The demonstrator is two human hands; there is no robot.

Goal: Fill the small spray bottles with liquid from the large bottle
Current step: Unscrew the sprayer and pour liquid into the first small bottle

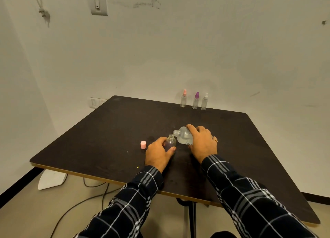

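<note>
My left hand [158,152] grips a small clear bottle [170,142] that stands upright on the dark table [107,130] with its neck uncapped. My right hand [202,142] holds the large clear bottle [184,135] tilted to the left, its uncapped mouth just above and to the right of the small bottle's neck. A pink cap [143,144] sits on the table left of my left hand. Three small spray bottles stand at the far edge: one with a pink top [183,98], one with a purple top [195,101], one with a white top [204,101].
The table's near edge [107,179] runs below my forearms. Cables [100,193] and a white object [51,180] lie on the floor under the left side. A wall stands close behind the table.
</note>
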